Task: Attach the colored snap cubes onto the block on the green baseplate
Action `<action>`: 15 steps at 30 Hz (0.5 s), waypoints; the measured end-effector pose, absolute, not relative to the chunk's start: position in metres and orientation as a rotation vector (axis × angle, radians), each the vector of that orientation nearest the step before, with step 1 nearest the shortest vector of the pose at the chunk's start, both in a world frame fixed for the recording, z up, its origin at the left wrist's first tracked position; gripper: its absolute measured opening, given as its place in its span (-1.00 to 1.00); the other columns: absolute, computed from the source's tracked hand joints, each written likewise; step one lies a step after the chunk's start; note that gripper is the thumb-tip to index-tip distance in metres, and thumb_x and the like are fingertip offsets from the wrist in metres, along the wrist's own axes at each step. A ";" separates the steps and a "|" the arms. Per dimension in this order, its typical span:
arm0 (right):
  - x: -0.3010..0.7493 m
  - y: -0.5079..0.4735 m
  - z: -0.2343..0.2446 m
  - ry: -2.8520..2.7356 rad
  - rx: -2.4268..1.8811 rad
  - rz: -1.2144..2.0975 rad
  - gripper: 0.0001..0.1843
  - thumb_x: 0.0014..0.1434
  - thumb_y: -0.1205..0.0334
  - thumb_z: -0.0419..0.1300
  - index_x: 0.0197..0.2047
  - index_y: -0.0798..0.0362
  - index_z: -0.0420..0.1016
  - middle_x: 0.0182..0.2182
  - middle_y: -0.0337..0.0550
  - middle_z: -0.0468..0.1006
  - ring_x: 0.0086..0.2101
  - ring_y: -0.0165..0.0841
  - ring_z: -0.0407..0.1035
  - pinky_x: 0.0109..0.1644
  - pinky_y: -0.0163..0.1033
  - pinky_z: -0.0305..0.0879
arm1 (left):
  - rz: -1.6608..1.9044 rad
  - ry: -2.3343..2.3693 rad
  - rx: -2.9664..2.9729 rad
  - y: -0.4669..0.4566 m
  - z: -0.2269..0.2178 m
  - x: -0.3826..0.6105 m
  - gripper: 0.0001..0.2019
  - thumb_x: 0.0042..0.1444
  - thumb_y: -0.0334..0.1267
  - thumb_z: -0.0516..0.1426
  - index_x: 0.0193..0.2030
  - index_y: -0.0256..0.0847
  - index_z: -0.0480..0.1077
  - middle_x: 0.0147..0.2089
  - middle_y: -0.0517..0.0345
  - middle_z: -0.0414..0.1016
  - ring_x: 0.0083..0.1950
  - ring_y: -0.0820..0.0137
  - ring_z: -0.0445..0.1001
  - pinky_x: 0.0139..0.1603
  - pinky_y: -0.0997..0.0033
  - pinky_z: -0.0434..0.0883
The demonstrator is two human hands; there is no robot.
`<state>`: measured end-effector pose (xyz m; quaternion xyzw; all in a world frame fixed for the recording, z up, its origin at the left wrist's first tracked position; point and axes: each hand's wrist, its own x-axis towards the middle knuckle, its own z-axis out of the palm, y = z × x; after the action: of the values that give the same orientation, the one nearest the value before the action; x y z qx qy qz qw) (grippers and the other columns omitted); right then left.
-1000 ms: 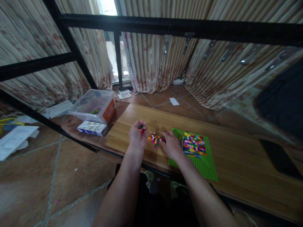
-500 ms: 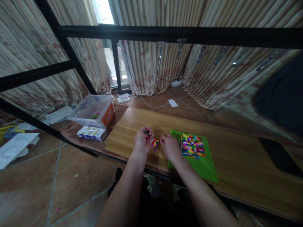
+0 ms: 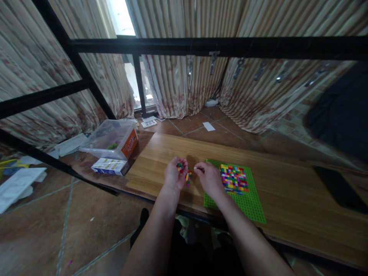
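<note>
My left hand [image 3: 174,175] is cupped over the wooden board [image 3: 161,161], closed on several small coloured bricks [image 3: 179,167]. A little heap of loose coloured bricks [image 3: 188,177] lies on the board just right of it. My right hand [image 3: 209,178] hovers beside that heap, thumb and fingers pinched on something too small to name. Right of my right hand, a green baseplate [image 3: 247,201] carries a multicoloured block of stacked bricks [image 3: 234,178].
A clear plastic tub with an orange label [image 3: 110,134] and a flat white box [image 3: 108,166] sit on the floor left of the board. A black metal frame [image 3: 201,45] crosses overhead. A dark flat object [image 3: 339,188] lies at the board's right end. Papers lie on the tiled floor.
My left hand moved right, close to the loose heap. My right hand lifted off the heap with its fingers pinched. The view tilted slightly.
</note>
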<state>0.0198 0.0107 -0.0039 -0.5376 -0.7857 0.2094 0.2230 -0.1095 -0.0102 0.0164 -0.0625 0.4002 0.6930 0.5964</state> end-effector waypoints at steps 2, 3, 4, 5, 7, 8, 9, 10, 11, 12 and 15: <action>0.018 0.009 0.000 -2.039 -1.361 0.726 -0.82 0.24 0.27 0.11 -0.22 0.03 0.55 -0.28 -0.16 0.57 -0.28 -0.35 0.47 -0.13 -0.26 0.34 | 1.599 0.922 -0.146 -0.010 0.017 -0.109 -0.72 0.28 -0.32 0.01 -0.45 -0.31 0.37 -0.49 0.09 0.44 -0.47 0.50 0.45 -0.38 0.56 0.42; 0.015 0.008 0.002 -1.961 -1.283 0.808 -0.83 0.23 0.25 0.12 -0.23 0.03 0.55 -0.29 -0.18 0.57 -0.29 -0.36 0.47 -0.14 -0.25 0.35 | 1.590 0.914 -0.138 -0.010 0.017 -0.108 -0.71 0.29 -0.30 0.00 -0.44 -0.32 0.38 -0.48 0.07 0.45 -0.46 0.49 0.46 -0.37 0.54 0.43; 0.012 0.006 0.004 -1.890 -1.207 0.881 -0.85 0.21 0.24 0.15 -0.25 0.03 0.56 -0.29 -0.18 0.58 -0.30 -0.36 0.48 -0.14 -0.25 0.37 | 1.575 0.903 -0.123 -0.011 0.017 -0.107 -0.70 0.29 -0.27 0.00 -0.43 -0.32 0.39 -0.47 0.05 0.46 -0.45 0.46 0.47 -0.37 0.52 0.43; 0.009 0.003 0.006 -1.838 -1.141 0.937 -0.86 0.18 0.24 0.17 -0.25 0.02 0.57 -0.28 -0.18 0.58 -0.30 -0.36 0.48 -0.14 -0.24 0.38 | 1.553 0.888 -0.101 -0.011 0.018 -0.106 -0.69 0.29 -0.25 0.00 -0.42 -0.33 0.40 -0.46 0.04 0.46 -0.44 0.43 0.47 -0.37 0.49 0.44; 0.002 -0.002 0.010 -1.799 -1.056 0.999 -0.85 0.14 0.26 0.21 -0.23 0.00 0.59 -0.24 -0.18 0.59 -0.30 -0.37 0.49 -0.14 -0.24 0.39 | 1.503 0.847 -0.063 -0.011 0.018 -0.104 -0.68 0.28 -0.25 -0.01 -0.42 -0.33 0.42 -0.45 0.01 0.47 -0.43 0.39 0.47 -0.38 0.44 0.44; -0.001 -0.004 0.011 -1.786 -1.026 1.015 -0.83 0.12 0.28 0.21 -0.20 -0.01 0.60 -0.21 -0.18 0.59 -0.29 -0.37 0.49 -0.13 -0.23 0.40 | 1.489 0.831 -0.060 -0.011 0.018 -0.103 -0.69 0.28 -0.27 -0.01 -0.42 -0.34 0.42 -0.46 0.00 0.47 -0.44 0.38 0.47 -0.38 0.43 0.44; -0.003 -0.005 0.013 -1.773 -0.999 1.019 -0.80 0.11 0.30 0.21 -0.18 -0.01 0.60 -0.19 -0.17 0.59 -0.27 -0.36 0.50 -0.11 -0.23 0.40 | 1.488 0.822 -0.070 -0.011 0.018 -0.102 -0.70 0.27 -0.30 -0.02 -0.43 -0.34 0.42 -0.47 0.01 0.47 -0.45 0.38 0.46 -0.39 0.43 0.44; -0.003 -0.006 0.015 -1.760 -0.979 1.009 -0.78 0.12 0.30 0.21 -0.16 -0.02 0.60 -0.18 -0.17 0.60 -0.25 -0.35 0.50 -0.10 -0.23 0.40 | 1.498 0.819 -0.087 -0.010 0.018 -0.102 -0.71 0.25 -0.34 -0.01 -0.44 -0.35 0.42 -0.48 0.02 0.45 -0.47 0.40 0.45 -0.41 0.44 0.43; -0.002 -0.006 0.016 -1.742 -0.971 0.983 -0.79 0.14 0.29 0.19 -0.16 -0.02 0.60 -0.19 -0.16 0.60 -0.23 -0.34 0.50 -0.08 -0.22 0.39 | 1.518 0.820 -0.107 -0.010 0.019 -0.102 -0.73 0.23 -0.39 -0.01 -0.45 -0.35 0.41 -0.50 0.04 0.44 -0.49 0.43 0.43 -0.44 0.47 0.41; -0.001 -0.005 0.017 -1.720 -0.980 0.944 -0.80 0.17 0.28 0.17 -0.17 -0.01 0.60 -0.21 -0.16 0.60 -0.21 -0.33 0.50 -0.08 -0.22 0.38 | 1.540 0.824 -0.124 -0.010 0.019 -0.103 -0.75 0.21 -0.43 0.00 -0.46 -0.34 0.40 -0.51 0.06 0.43 -0.51 0.45 0.42 -0.46 0.51 0.40; 0.008 -0.003 0.017 -1.731 -1.128 0.829 -0.80 0.22 0.25 0.12 -0.22 -0.01 0.59 -0.27 -0.16 0.62 -0.26 -0.32 0.50 -0.13 -0.22 0.36 | 1.598 0.830 -0.151 -0.010 0.019 -0.112 -0.77 0.17 -0.48 0.01 -0.48 -0.33 0.38 -0.51 0.09 0.42 -0.53 0.52 0.39 -0.50 0.60 0.34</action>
<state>0.0076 -0.0028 0.0165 -0.4546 -0.6975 0.3339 0.4420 -0.1115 -0.0098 0.0194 -0.0658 0.3610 0.6945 0.6189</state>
